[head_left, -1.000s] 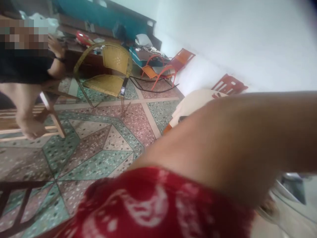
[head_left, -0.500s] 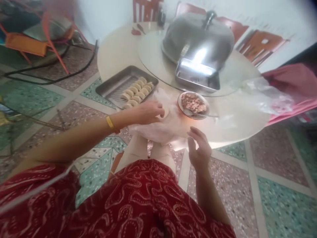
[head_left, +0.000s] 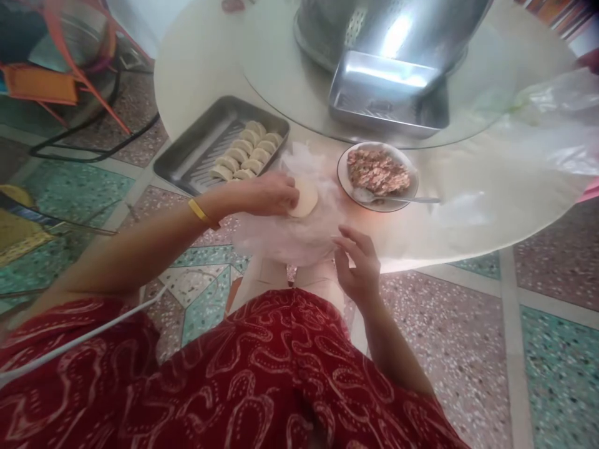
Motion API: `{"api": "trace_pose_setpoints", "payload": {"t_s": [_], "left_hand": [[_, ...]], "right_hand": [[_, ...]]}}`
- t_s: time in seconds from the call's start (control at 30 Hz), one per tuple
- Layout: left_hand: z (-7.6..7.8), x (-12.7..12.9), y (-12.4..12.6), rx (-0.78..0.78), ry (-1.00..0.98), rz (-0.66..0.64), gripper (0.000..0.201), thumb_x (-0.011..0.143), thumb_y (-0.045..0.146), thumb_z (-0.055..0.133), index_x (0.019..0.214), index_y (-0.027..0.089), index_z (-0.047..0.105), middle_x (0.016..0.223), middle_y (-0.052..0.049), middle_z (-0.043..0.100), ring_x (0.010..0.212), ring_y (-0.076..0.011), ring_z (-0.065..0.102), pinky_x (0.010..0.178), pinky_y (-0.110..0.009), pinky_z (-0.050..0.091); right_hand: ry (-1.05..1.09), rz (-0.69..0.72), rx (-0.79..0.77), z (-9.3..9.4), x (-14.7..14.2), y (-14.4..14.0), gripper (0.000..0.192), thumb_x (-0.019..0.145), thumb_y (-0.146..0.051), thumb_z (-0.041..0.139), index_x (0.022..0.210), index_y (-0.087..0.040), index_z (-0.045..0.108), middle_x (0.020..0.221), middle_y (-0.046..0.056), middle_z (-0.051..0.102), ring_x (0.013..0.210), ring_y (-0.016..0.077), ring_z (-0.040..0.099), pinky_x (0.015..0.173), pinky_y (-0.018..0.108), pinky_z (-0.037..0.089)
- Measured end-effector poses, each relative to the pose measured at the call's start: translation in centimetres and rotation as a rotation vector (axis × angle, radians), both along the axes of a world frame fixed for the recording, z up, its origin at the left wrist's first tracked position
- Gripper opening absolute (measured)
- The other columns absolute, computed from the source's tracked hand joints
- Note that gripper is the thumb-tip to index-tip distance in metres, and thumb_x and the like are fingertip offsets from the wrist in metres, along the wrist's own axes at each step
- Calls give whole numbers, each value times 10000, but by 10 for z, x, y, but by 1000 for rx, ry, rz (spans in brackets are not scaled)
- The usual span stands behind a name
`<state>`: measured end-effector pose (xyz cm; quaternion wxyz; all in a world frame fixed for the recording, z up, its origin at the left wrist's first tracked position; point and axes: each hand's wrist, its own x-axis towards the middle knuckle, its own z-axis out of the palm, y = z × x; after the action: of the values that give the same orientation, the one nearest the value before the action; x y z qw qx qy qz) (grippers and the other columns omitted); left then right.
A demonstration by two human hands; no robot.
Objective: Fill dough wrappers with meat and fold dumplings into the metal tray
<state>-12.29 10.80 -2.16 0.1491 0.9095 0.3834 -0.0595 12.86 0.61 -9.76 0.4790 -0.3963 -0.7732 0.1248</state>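
Since earlier frame, round wrapper (head_left: pixel 304 199) lifted by left hand (head_left: pixel 269 194) off plastic-wrapped stack, frame centre; right hand (head_left: pixel 358 265) open, empty. Tray (head_left: pixel 187 162) partly filled with dumplings (head_left: pixel 246 156); filling bowl (head_left: pixel 378 176) nearly full.

On the round pale table (head_left: pixel 196 68), the metal tray of folded dumplings (head_left: pixel 219 146) lies at nine o'clock from the small bowl of minced filling (head_left: pixel 378 176); the round dough wrapper (head_left: pixel 304 199) lies between them, nearer

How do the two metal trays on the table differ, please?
The near tray lies on the table beside the left hand and holds rows of dumplings; the far tray sits on the glass turntable and looks empty. The far one catches a bright glare; the near one looks duller. Both are rectangular metal.
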Motion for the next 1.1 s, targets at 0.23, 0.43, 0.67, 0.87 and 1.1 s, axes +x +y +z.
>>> {"api": "trace_pose_setpoints", "payload": {"t_s": [0.23, 0.43, 0.67, 0.87, 1.1], "left_hand": [[2, -3, 4, -27, -19, -49, 151, 855, 156, 542, 762, 153, 661, 858, -61, 606, 824, -165, 512, 750, -261, 362], [3, 2, -7, 134, 99, -81, 216, 892, 182, 501, 742, 153, 654, 867, -88, 630, 823, -210, 526, 748, -335, 338], [0, -2, -3, 109, -33, -18, 171, 881, 189, 498, 824, 148, 655, 883, -90, 639, 896, -219, 551, 819, -342, 354], [-18, -10, 9, 103, -191, -14, 164, 891, 196, 496, 860, 148, 650, 871, -61, 631, 895, -193, 550, 835, -311, 359], [-28, -19, 4, 126, -339, 61, 161, 879, 246, 544, 908, 159, 677, 844, -59, 642, 832, -186, 574, 800, -298, 390]], "right_hand": [[-6, 2, -25, -1, -2, 2, 280, 870, -81, 554, 1089, -216, 665, 1152, 130, 677, 1052, 237, 646, 854, 436, 592], [-19, 11, -49, 2, -6, 3, 267, 883, -110, 534, 1080, -228, 671, 1158, 122, 680, 1054, 236, 648, 858, 438, 587], [-88, -3, 11, 3, -22, 30, 241, 907, -180, 503, 1050, -248, 685, 1162, 92, 688, 1087, 246, 625, 939, 478, 545], [-235, -49, 21, -4, -53, 60, 154, 889, -310, 587, 965, -229, 693, 1281, 108, 616, 1274, 316, 477, 1089, 549, 414], [-210, -83, -21, -10, -73, 68, 117, 880, -247, 596, 790, -235, 669, 1310, 78, 602, 1337, 310, 408, 1129, 575, 325]]}}
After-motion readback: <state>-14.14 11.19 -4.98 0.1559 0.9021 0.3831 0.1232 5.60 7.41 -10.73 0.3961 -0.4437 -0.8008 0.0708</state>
